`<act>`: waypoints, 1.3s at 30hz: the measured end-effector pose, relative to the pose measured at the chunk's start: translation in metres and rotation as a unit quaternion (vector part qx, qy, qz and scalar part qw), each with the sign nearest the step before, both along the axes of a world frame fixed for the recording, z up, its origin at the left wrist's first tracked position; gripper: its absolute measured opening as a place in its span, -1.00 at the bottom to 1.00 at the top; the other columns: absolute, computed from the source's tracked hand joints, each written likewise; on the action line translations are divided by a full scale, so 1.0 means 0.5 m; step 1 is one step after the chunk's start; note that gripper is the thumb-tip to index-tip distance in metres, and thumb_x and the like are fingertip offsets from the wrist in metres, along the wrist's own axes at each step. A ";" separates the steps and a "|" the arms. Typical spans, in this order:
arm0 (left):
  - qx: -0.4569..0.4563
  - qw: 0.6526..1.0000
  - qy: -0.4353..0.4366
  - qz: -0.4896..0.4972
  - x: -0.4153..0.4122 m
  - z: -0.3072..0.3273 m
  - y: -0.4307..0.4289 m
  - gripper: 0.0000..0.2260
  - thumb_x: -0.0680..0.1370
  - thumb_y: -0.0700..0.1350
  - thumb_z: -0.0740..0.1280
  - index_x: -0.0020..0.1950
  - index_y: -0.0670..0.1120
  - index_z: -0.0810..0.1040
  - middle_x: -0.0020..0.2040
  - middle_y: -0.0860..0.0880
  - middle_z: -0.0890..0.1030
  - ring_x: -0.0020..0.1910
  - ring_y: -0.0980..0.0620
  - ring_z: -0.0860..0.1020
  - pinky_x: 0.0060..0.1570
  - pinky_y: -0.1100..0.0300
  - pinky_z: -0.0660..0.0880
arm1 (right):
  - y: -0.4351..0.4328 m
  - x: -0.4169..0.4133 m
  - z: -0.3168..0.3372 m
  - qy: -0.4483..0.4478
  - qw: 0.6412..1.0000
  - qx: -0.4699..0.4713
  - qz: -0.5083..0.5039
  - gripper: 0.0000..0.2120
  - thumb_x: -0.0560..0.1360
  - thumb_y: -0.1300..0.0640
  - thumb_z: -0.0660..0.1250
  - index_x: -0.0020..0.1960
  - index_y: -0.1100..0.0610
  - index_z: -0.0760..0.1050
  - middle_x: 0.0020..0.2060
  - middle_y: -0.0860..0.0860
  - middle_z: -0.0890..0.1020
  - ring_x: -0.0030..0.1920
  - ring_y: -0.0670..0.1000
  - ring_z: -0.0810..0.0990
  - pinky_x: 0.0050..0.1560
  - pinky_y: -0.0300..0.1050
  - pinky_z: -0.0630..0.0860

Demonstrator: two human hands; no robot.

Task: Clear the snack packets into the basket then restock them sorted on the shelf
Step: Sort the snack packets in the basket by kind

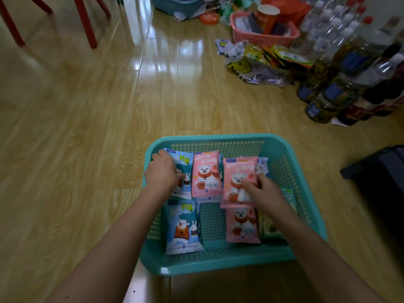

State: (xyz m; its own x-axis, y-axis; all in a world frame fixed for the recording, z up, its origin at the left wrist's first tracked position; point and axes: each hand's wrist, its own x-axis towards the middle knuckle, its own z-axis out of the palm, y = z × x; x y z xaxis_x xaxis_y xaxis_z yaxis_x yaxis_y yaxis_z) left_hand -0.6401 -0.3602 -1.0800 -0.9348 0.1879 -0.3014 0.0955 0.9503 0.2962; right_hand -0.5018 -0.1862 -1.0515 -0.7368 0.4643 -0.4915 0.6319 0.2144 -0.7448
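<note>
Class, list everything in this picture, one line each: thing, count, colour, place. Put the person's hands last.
basket: one, teal, on the floor nearby
blue packets: two, blue, basket's left side
pink packets: three, pink, basket's middle and right
green packet: at least one, green, basket's right edge, partly hidden
pink basket: one, pink, far right
bottles: many, clear and dark, right side
bag: one, clear, beside the bottles
chair legs: several, red, top left
left hand: grips the far blue packet
right hand: grips a pink packet
</note>
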 end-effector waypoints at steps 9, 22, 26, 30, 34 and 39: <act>0.186 0.979 0.018 0.085 0.029 0.019 -0.025 -0.65 0.43 -0.09 0.44 0.02 -0.20 0.34 0.01 -0.23 0.57 0.00 -0.22 0.55 -0.19 0.06 0.36 | -0.006 0.096 -0.071 -0.140 0.976 0.135 0.095 -0.82 0.53 -0.01 0.24 -0.01 0.10 0.43 -0.09 0.00 0.61 -0.11 -0.03 0.60 -0.01 -0.05 0.58; 0.248 0.965 -0.073 0.049 0.233 -0.033 -0.100 -0.52 0.45 -0.07 0.42 0.27 -0.10 0.29 0.02 -0.10 0.65 -0.09 -0.01 0.62 -0.17 0.23 0.50 | -0.043 0.079 -0.071 -0.054 0.896 0.396 0.194 -0.67 0.52 0.06 0.21 0.26 0.08 0.29 0.21 0.02 0.35 0.18 -0.01 0.37 0.19 -0.16 0.40; 0.065 0.996 -0.053 0.005 0.235 -0.041 -0.076 -0.36 0.58 -0.03 0.19 0.51 -0.21 -0.09 0.08 -0.14 0.59 0.00 -0.11 0.61 -0.02 0.05 0.53 | -0.061 0.047 -0.053 -0.001 0.898 0.389 0.205 -0.77 0.55 0.03 0.16 0.19 0.05 0.38 0.13 -0.03 0.41 0.12 -0.05 0.38 0.01 -0.23 0.34; -0.142 0.985 -0.041 -0.091 0.218 -0.021 -0.062 -0.52 0.62 0.00 0.11 0.43 -0.29 0.20 0.11 -0.10 0.60 0.07 -0.04 0.60 -0.04 0.16 0.51 | -0.088 -0.003 -0.047 0.039 0.938 0.287 0.192 -0.86 0.57 0.01 0.17 0.00 0.05 0.44 -0.06 -0.06 0.48 -0.04 -0.06 0.50 -0.08 -0.21 0.46; -0.197 0.964 -0.054 -0.171 0.186 0.025 -0.048 -0.81 0.54 -0.14 0.28 0.13 -0.13 0.53 0.10 -0.08 0.61 0.11 -0.07 0.58 0.00 0.12 0.50 | -0.110 -0.054 -0.065 0.059 0.942 0.273 0.185 -0.81 0.55 -0.01 0.20 0.06 0.09 0.41 -0.03 -0.03 0.47 0.00 -0.03 0.48 -0.03 -0.14 0.48; -0.002 0.994 0.073 -0.086 0.112 0.026 -0.048 -0.84 0.59 -0.13 0.16 0.14 -0.14 0.40 0.09 -0.10 0.53 0.07 -0.07 0.48 -0.01 0.13 0.42 | -0.111 -0.132 -0.076 -0.004 0.943 0.300 0.146 -0.40 0.52 -0.12 0.22 0.39 0.22 0.19 0.31 0.12 0.31 0.30 0.10 0.32 0.21 -0.05 0.38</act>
